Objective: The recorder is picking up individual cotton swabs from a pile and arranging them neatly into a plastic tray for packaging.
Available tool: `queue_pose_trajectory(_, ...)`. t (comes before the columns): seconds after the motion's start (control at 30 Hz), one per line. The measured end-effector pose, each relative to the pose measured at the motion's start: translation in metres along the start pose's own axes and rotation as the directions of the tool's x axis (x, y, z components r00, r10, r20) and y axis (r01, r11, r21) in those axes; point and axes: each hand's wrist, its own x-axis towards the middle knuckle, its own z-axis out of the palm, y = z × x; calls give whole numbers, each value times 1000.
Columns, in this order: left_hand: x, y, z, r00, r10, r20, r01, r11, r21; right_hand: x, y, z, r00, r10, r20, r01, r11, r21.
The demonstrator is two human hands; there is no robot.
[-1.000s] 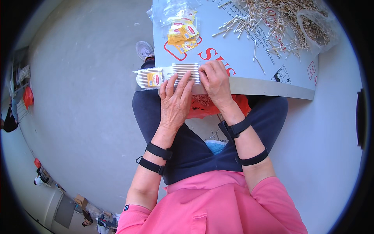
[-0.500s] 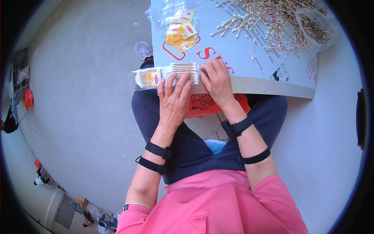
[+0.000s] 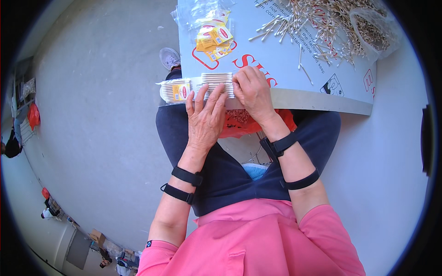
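A row of cotton swabs [image 3: 216,79] lies side by side near the table's front edge. My left hand [image 3: 206,114] rests over the row, its fingers spread and their tips pressing on the swabs. At the row's right end is my right hand [image 3: 252,92], fingers bent and pinched together against the swab tips. Whatever those fingertips may hold is hidden. Just left of the row lies a clear packet of swabs [image 3: 169,93] with a yellow card [image 3: 180,92] inside.
Yellow cards [image 3: 214,40] lie piled on clear plastic bags [image 3: 195,16] at the table's far left. A large heap of loose swabs [image 3: 317,27] spreads at the far right, beside a clear bag [image 3: 375,34]. A red bag [image 3: 237,130] hangs below the table's front edge [image 3: 317,102].
My right hand has shifted slightly left, closer against the ends of the swab row. My left hand has hardly moved.
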Motion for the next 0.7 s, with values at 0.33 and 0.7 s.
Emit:
queue_pose_trajectory(0.33, -1, -2, -2, 1000, -17, 13, 17, 1000, -4, -6, -1, -14, 1000, 1, -23, 0, 998, 60)
queue_pose_trajectory(0.7, -1, -4, -1, 1000, -7, -29, 6, 1000, -27, 17, 3, -4, 966, -177, 186, 190, 980, -51)
